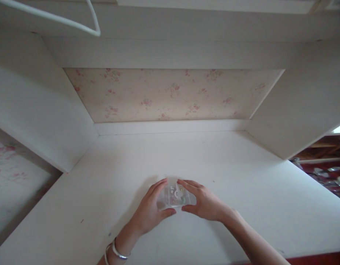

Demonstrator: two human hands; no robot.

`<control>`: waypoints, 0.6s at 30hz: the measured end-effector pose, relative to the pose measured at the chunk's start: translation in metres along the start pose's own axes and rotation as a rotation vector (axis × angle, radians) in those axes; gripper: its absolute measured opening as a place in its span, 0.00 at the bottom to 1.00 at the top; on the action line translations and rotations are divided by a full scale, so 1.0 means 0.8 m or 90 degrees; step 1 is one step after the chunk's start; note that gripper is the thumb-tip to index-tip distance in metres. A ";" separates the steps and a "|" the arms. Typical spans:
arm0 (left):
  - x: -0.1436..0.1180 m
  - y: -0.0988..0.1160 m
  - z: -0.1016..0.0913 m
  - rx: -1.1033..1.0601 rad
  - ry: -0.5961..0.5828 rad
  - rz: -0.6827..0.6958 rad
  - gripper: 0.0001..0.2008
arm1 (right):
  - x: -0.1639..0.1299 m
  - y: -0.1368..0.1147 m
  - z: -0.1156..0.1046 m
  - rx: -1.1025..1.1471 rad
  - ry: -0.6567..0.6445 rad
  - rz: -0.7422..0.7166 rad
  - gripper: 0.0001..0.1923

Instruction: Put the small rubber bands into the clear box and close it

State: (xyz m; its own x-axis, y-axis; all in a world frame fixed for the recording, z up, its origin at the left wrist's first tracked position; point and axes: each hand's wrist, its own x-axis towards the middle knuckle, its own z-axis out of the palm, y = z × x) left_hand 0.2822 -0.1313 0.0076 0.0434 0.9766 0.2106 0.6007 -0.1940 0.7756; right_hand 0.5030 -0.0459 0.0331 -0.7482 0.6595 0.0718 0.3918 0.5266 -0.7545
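Observation:
A small clear plastic box with little coloured and white pieces showing through it is near the front middle of the white desk. My left hand curls around its left side, thumb at the near edge and fingers at the far edge. Around the right side, my right hand grips in the same way. Whether the box rests on the desk or is held just above it, I cannot tell. What the small pieces are is too small to make out.
The white desk has side panels left and right and a floral back wall. Overhead runs a shelf with a white cable hanging down. Several shiny items sit beyond the right edge.

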 end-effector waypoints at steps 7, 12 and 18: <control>0.004 0.001 0.001 0.028 -0.049 0.000 0.36 | 0.006 0.019 0.006 -0.024 -0.019 -0.019 0.41; 0.006 -0.004 0.002 0.042 -0.048 -0.001 0.34 | 0.009 0.018 0.003 -0.042 -0.027 -0.027 0.40; 0.007 -0.010 0.003 0.055 -0.069 -0.003 0.33 | 0.012 0.020 0.001 -0.059 -0.039 -0.037 0.39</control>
State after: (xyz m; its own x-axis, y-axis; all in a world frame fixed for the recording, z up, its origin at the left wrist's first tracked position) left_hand 0.2797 -0.1236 0.0011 0.1232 0.9828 0.1378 0.6672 -0.1848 0.7216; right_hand 0.5015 -0.0318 0.0212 -0.8012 0.5942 0.0713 0.3926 0.6118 -0.6867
